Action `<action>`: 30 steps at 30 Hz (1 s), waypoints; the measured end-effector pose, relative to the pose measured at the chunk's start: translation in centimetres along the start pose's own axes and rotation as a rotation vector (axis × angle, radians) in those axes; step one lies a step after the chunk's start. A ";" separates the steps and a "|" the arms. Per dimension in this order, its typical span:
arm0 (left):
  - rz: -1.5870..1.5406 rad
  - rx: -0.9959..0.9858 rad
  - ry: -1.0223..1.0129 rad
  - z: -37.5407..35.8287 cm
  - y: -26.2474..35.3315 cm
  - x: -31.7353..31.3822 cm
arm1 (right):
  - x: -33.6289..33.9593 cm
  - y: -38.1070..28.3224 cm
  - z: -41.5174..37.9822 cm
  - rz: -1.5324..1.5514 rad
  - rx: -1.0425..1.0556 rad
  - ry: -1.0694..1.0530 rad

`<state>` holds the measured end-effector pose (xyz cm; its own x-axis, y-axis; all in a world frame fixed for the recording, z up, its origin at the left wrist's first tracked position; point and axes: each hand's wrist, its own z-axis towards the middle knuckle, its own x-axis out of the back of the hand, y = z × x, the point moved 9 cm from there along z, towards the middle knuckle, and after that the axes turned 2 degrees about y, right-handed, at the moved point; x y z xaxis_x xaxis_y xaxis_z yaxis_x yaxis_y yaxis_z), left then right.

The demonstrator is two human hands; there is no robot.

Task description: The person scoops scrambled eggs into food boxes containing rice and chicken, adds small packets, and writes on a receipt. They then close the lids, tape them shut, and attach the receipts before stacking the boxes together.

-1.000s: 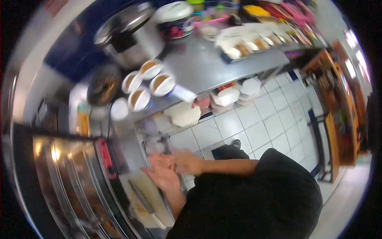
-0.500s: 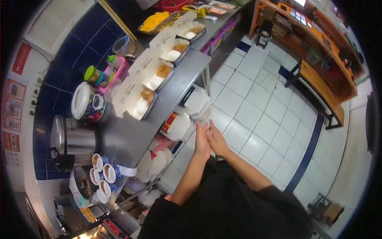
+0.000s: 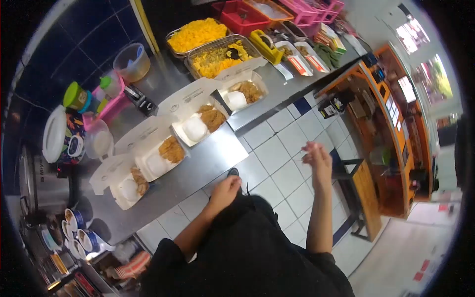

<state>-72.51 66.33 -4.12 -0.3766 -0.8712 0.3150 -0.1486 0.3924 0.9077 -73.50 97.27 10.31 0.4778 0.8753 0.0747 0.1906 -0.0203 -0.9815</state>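
Observation:
My left hand (image 3: 226, 192) is at the edge of the steel counter with its fingers curled together; whatever they hold, if anything, is hidden. Out to the right, over the tiled floor, my right hand (image 3: 318, 157) is raised with its fingers loosely bent and partly apart, holding nothing visible. Several open white boxes stand in a row on the counter, each with white rice and a brown fried piece. They include a far box (image 3: 246, 92), a box (image 3: 200, 124) nearer to my left hand, another box (image 3: 159, 157) and the nearest-left box (image 3: 129, 189).
Trays of yellow food (image 3: 198, 35) stand behind the boxes, near a yellow tape dispenser (image 3: 266, 47) and a red basket (image 3: 241, 19). Several paper cups (image 3: 88, 239) are at the lower left. A wooden bench (image 3: 365, 198) stands on the right, before an orange shelf unit (image 3: 372, 101).
My hands have parted from each other; the left is now by the counter edge and the right is raised to the right. The view has shifted towards the counter's far end.

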 end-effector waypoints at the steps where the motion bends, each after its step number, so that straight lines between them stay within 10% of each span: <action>1: -0.050 0.000 0.023 1.9 1.8 0.4 | -0.2 -2.4 3.4 -0.058 0.054 0.003; 7: -0.056 0.073 0.035 8.6 7.5 1.8 | -12.1 -13.2 25.7 -0.473 0.296 -0.224; 12: -0.184 0.096 0.059 12.8 14.2 2.7 | -30.9 -5.7 41.4 -1.293 0.532 -0.771; 20: -0.254 0.039 1.180 16.3 24.9 20.2 | -37.1 -1.7 41.1 -1.420 0.566 -0.985; 24: 0.338 0.231 1.022 26.4 22.4 26.2 | -38.9 -2.9 39.7 -1.176 0.953 -1.119; 28: 0.823 0.598 0.400 33.1 10.2 25.1 | -41.9 -3.5 36.2 -1.064 1.381 -1.620; 30: 0.605 0.723 0.196 34.4 7.0 24.1 | -42.7 -4.0 33.6 -0.855 1.368 -1.943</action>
<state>-114.13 58.21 0.26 -0.4249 -0.4694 0.7740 -0.5315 0.8215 0.2064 -123.48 76.18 5.10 -0.4128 -0.1748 0.8939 -0.8929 -0.1163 -0.4350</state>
